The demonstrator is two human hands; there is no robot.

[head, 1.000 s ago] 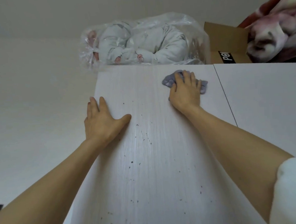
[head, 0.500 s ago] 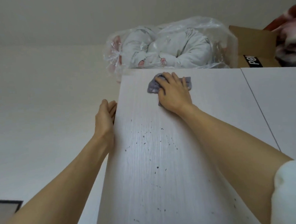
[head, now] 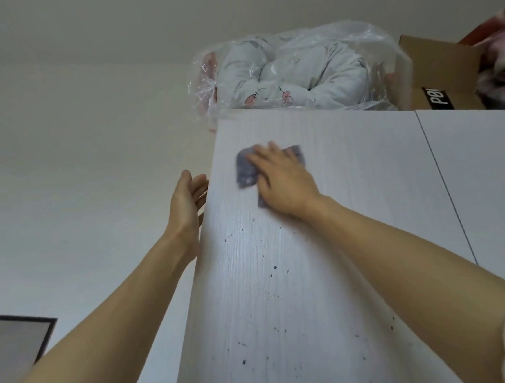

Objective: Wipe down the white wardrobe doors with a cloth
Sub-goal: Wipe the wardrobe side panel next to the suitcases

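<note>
Soft even indoor light, weak shadows, mild sheen on wardrobe door (head: 265, 293). Motion blur on right hand (head: 286, 180) and cloth (head: 245, 169); wide-angle edge warp.

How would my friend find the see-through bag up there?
Look at the top edge of the white wardrobe door. Right above it sits the plastic bag, left of the cardboard box. It alone is clear and crinkly, stuffed with pale fabric.

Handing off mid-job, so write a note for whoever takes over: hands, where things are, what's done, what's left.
Right hand: flat on the cloth, pressing it to the left door near its top.
Left hand: open, at that door's left edge.
Done: the strip above the cloth looks speck-free.
Left: dark specks below the cloth, down the door; then the right door.
</note>
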